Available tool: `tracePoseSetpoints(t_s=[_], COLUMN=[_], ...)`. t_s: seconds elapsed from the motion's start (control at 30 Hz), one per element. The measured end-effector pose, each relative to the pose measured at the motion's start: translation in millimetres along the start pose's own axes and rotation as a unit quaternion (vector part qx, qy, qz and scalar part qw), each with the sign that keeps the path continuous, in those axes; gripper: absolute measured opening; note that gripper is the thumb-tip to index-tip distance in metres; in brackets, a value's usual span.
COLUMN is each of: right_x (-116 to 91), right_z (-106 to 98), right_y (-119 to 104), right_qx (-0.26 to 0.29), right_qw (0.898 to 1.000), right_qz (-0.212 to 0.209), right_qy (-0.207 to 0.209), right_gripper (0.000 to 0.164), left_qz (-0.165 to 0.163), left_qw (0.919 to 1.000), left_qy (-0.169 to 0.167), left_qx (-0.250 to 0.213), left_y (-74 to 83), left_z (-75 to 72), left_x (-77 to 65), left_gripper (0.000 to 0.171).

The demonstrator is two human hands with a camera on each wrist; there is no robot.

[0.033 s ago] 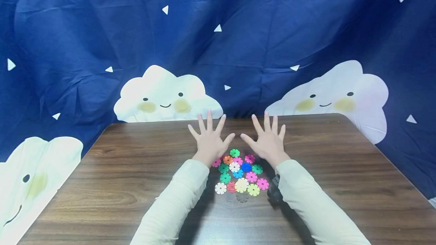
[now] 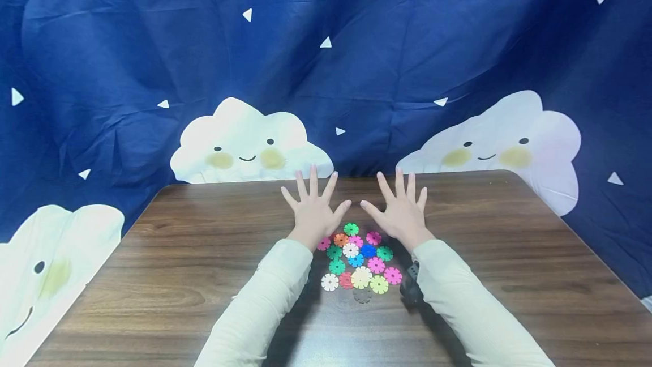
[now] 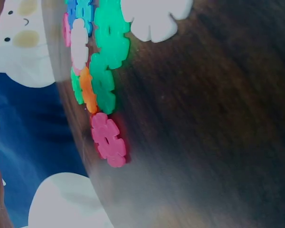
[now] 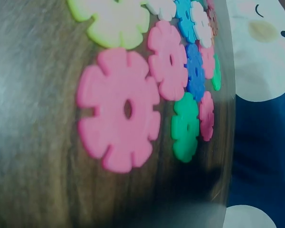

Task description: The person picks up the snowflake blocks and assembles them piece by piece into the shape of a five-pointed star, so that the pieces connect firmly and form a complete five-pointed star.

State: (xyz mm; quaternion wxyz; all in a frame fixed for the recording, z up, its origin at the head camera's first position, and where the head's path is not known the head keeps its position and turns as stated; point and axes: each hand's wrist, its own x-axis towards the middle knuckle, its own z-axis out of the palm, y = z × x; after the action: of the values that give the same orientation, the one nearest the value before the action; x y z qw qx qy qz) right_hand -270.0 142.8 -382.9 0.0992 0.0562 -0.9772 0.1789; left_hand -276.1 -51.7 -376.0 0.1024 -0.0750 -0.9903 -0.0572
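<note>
My left hand [image 2: 313,214] is spread flat with its fingers pointing away, beyond the left side of a cluster of notched plastic snowflake discs. Mirroring it on the other side, my right hand [image 2: 402,217] has its fingers spread too; neither holds anything. Whether the palms touch the table cannot be told. Between the forearms lie a white disc [image 2: 326,283], a yellow-green disc [image 2: 379,289], a blue disc [image 2: 368,254] and several others, some overlapping. A pink disc [image 3: 102,130] lies at the cluster's edge in the left wrist view; another pink disc [image 4: 107,104] looms large in the right wrist view.
The discs lie on a dark wood-grain table [image 2: 178,254]. Behind it hangs a blue curtain [image 2: 356,72] printed with white clouds and triangles. A small dark object [image 2: 410,287] sits by the right wrist, partly covered by the sleeve.
</note>
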Motion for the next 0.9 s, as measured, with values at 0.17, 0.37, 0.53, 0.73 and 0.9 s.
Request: tracePoseSetpoints(t_s=[0.17,0.37,0.53,0.73,0.9], right_x=[-5,-22,-38,-55,-66], right_z=[-2,-11,-18,-20,-17], right_y=[5,15,23,32,34], right_qx=[0.009,0.064,0.103,0.115,0.132], right_qw=[1.0,0.996,0.986,0.975,0.963], right_qz=[-0.019,-0.053,-0.098,-0.136,-0.168], right_qy=[-0.008,-0.046,-0.089,-0.134,-0.164], right_gripper=[0.085,0.079,0.077,0.072,0.062], left_qz=[0.002,0.032,0.081,0.14,0.14], left_qw=[0.9993,0.9891,0.9704,0.954,0.9485], left_qy=[0.0,-0.016,-0.048,-0.082,-0.118], left_qx=[-0.038,-0.143,-0.222,-0.252,-0.259], left_y=[-4.5,-16.5,-31.7,-46.6,-49.8], left_z=[1.7,-4.6,-9.3,-6.8,-1.5], left_x=[-3.3,-11.4,-20.2,-29.7,-36.7], left_gripper=[0.07,0.07,0.069,0.068,0.055])
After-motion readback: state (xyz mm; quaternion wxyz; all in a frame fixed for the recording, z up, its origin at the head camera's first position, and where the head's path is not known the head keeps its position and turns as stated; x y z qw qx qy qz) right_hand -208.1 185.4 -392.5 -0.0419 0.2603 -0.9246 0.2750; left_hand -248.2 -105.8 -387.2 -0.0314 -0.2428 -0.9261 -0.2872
